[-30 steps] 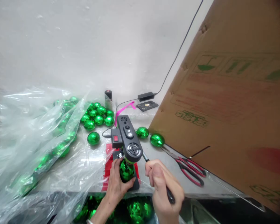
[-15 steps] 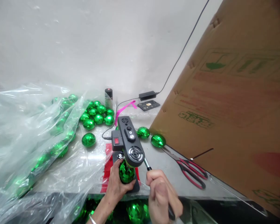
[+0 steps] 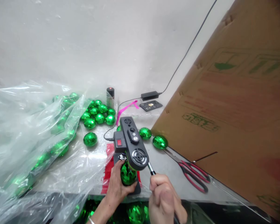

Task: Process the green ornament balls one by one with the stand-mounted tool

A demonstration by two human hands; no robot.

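My left hand [image 3: 118, 183] is closed around a shiny green faceted ball [image 3: 128, 175], thumb on its near side and fingers on its left. The ball sits beneath the head of a small black machine [image 3: 133, 141] with a red switch, which hides the ball's top. In a fist, my right hand [image 3: 166, 199] grips the black handle of a metal rod [image 3: 151, 168] that reaches toward the machine's near end. The rod's far tip is hidden behind the machine head. Under the machine, red tape [image 3: 108, 169] lies on the table.
Several green balls [image 3: 100, 118] lie at the left, some under clear plastic sheeting [image 3: 37, 140]. Red-handled scissors [image 3: 194, 174] rest beside a large cardboard box [image 3: 224, 109] on the right. Behind stand a black can [image 3: 110, 95], a power adapter [image 3: 150, 95] and a phone [image 3: 151, 105].
The whole view has shifted slightly. Both hands keep their holds, and the right hand with the rod has moved a little to the right and down.
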